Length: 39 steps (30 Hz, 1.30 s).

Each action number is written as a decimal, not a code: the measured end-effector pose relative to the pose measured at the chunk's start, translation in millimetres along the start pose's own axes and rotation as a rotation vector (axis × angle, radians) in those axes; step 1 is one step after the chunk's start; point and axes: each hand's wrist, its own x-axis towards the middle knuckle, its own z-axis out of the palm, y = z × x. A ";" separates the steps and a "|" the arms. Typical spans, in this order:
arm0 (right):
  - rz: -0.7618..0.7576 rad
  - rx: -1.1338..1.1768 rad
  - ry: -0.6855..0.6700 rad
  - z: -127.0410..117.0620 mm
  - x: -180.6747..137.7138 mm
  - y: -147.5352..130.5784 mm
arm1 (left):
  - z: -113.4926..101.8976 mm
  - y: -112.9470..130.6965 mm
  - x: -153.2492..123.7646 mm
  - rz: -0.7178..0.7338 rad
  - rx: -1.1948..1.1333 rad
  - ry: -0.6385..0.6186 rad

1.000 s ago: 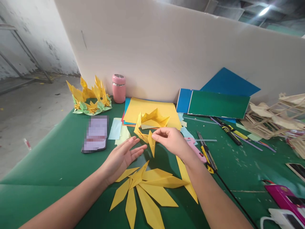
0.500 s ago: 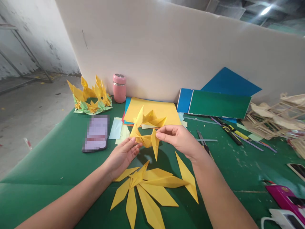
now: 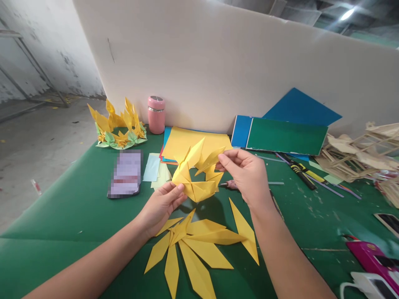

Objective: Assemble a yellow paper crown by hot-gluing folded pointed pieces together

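My left hand (image 3: 162, 207) pinches the front left side of a yellow folded-paper crown (image 3: 201, 192), held in the air above the table. A tall paper point stands up on the crown's left side. My right hand (image 3: 247, 176) grips the tip of a yellow folded paper piece (image 3: 211, 161) between thumb and fingers, at the crown's back right. Whether this piece is joined to the crown I cannot tell. Below the crown, several flat yellow folded paper pieces (image 3: 198, 265) lie fanned out on the table, with another pointed piece (image 3: 246, 232) to their right.
A finished-looking yellow and green paper crown (image 3: 120, 128), a phone (image 3: 125, 173) and a pink flask (image 3: 156, 116) stand at left. Coloured paper sheets (image 3: 193, 139) lie behind my hands. Cutters (image 3: 304, 174), a wooden model (image 3: 358, 153) and a magenta device (image 3: 370, 257) are at right.
The crown has turned in my left hand. My right hand has moved right and up with the folded piece, from the crown's front to its back right. A pink pen-like tool now shows.
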 end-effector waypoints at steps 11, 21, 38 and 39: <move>-0.046 -0.187 -0.139 16.5 -13.7 0.1 | 1.3 -0.9 -1.1 0.054 -0.030 -0.028; -0.007 -0.126 -0.225 17.2 -17.7 -1.7 | -1.6 -4.8 0.3 0.053 -0.040 -0.045; 0.019 -0.106 -0.242 18.8 -18.3 -2.2 | 0.9 -4.5 -0.8 0.042 -0.054 -0.035; 0.025 -0.100 -0.245 18.9 -18.0 -1.7 | 0.7 -4.6 -0.8 0.042 -0.052 -0.035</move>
